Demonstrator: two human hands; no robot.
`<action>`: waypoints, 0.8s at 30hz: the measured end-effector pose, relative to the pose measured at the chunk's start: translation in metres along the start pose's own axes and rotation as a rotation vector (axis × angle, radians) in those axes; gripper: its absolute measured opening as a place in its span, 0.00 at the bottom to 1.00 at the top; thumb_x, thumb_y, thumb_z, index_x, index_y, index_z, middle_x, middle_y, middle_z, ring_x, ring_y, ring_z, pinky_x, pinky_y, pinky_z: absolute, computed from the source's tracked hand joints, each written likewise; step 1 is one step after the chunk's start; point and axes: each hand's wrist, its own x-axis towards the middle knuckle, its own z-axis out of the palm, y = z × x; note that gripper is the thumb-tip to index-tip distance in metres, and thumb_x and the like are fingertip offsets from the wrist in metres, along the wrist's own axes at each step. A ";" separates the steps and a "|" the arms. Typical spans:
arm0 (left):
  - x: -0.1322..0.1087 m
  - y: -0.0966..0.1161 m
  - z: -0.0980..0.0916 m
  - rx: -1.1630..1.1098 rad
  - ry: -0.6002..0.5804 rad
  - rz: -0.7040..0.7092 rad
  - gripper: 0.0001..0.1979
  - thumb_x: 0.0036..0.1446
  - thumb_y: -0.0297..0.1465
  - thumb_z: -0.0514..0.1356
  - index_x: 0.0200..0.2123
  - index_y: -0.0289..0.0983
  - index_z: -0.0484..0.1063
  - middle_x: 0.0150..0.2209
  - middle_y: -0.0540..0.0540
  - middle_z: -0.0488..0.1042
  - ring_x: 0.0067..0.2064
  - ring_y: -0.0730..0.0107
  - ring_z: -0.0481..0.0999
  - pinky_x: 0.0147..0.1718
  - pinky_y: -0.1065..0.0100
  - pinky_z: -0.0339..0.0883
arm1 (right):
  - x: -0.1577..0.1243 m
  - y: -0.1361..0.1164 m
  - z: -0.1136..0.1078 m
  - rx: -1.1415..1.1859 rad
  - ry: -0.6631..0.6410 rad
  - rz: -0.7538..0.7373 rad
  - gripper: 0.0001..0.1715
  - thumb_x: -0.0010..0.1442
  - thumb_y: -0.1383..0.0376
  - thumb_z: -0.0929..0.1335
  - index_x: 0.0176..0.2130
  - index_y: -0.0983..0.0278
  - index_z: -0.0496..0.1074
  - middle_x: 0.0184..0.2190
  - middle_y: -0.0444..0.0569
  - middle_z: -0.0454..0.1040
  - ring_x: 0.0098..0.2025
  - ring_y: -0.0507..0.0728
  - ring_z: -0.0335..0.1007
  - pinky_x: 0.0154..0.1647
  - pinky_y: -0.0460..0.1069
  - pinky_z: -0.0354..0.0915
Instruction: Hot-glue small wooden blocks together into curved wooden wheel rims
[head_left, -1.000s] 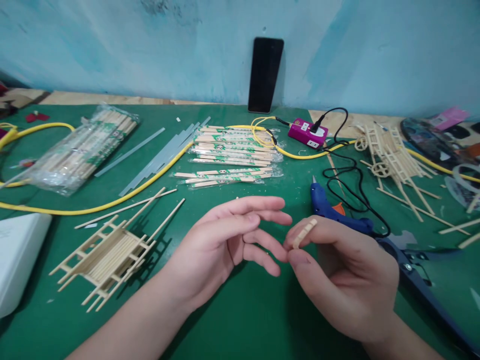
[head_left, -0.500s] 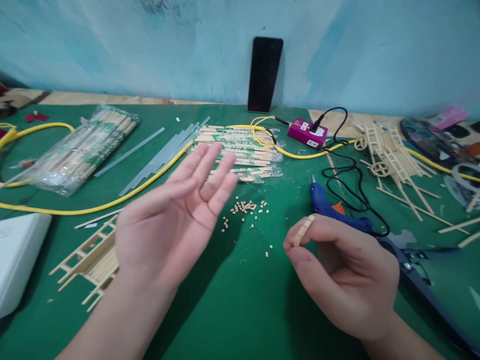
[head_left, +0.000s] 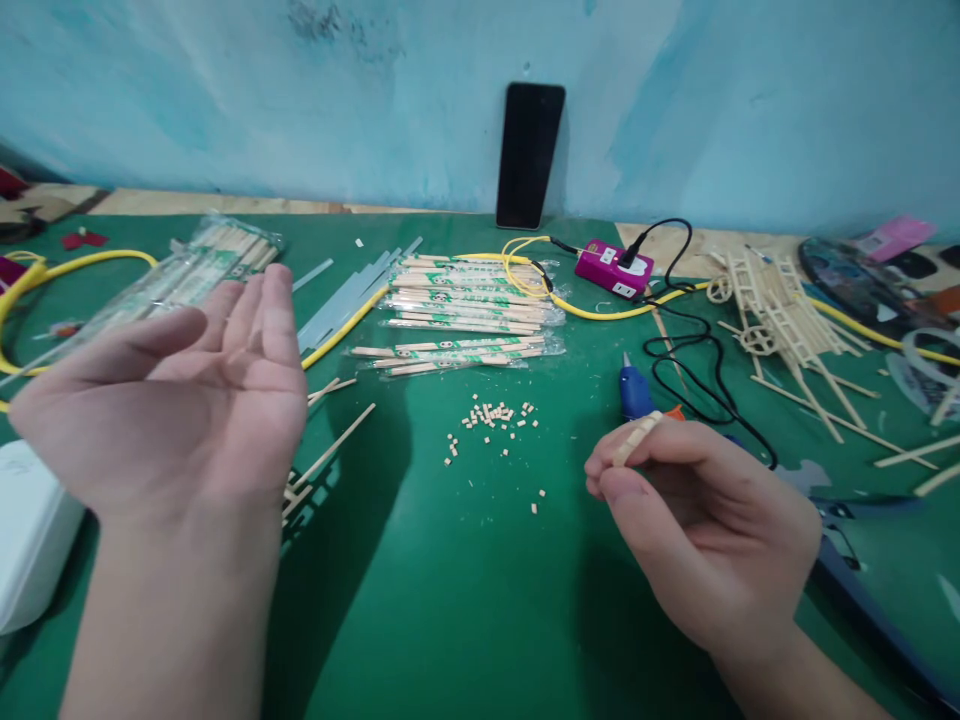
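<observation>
Take the middle of your view as the centre of the clock. Your right hand (head_left: pixel 712 530), at four o'clock, is closed in a pinch, thumb against index finger, and grips a short curved wooden strip (head_left: pixel 636 440) made of small pale segments. The strip tilts up and to the right above the table (head_left: pixel 450 610). Your left hand (head_left: pixel 202 400), at nine o'clock, is spread open, palm up and well apart from the right, with nothing seen in its grasp.

Just below centre, at six o'clock, small wooden bits (head_left: pixel 491 414) lie scattered. At eight o'clock a stick frame (head_left: pixel 330 460) is partly hidden by your left hand, and a white box (head_left: pixel 30 540) lies further out, between eight and nine. A clear bag of sticks (head_left: pixel 217 255) lies between nine and ten, behind your left fingertips.

At twelve you have wrapped sticks (head_left: pixel 465 305), with a phone (head_left: pixel 530 155) leaning on the wall just past them. A magenta power strip (head_left: pixel 613 268) sits at two, and a wheeled stick model (head_left: pixel 780 320) at three. Near your right hand, a blue glue gun (head_left: pixel 634 392) shows at three, partly covered.
</observation>
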 end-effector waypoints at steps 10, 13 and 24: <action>-0.054 -0.040 0.035 0.156 -0.824 -0.224 0.10 0.67 0.35 0.69 0.49 0.40 0.85 0.19 0.58 0.60 0.21 0.77 0.54 0.20 0.73 0.50 | -0.005 0.004 -0.002 -0.066 -0.087 -0.042 0.19 0.63 0.80 0.73 0.44 0.57 0.77 0.35 0.43 0.79 0.36 0.55 0.77 0.37 0.52 0.75; -0.065 -0.042 0.029 0.450 -1.146 -0.234 0.07 0.67 0.36 0.71 0.46 0.41 0.84 0.22 0.58 0.55 0.24 0.75 0.51 0.21 0.70 0.46 | -0.002 0.002 -0.003 -0.067 -0.050 -0.035 0.18 0.63 0.80 0.72 0.43 0.57 0.76 0.34 0.43 0.79 0.34 0.55 0.77 0.35 0.51 0.75; -0.056 -0.033 -0.014 0.175 -1.247 -0.217 0.27 0.56 0.43 0.78 0.17 0.44 0.66 0.17 0.49 0.57 0.21 0.65 0.61 0.22 0.58 0.57 | 0.006 0.001 0.000 -0.039 0.079 0.083 0.13 0.67 0.76 0.72 0.37 0.58 0.77 0.30 0.43 0.78 0.29 0.53 0.75 0.28 0.47 0.72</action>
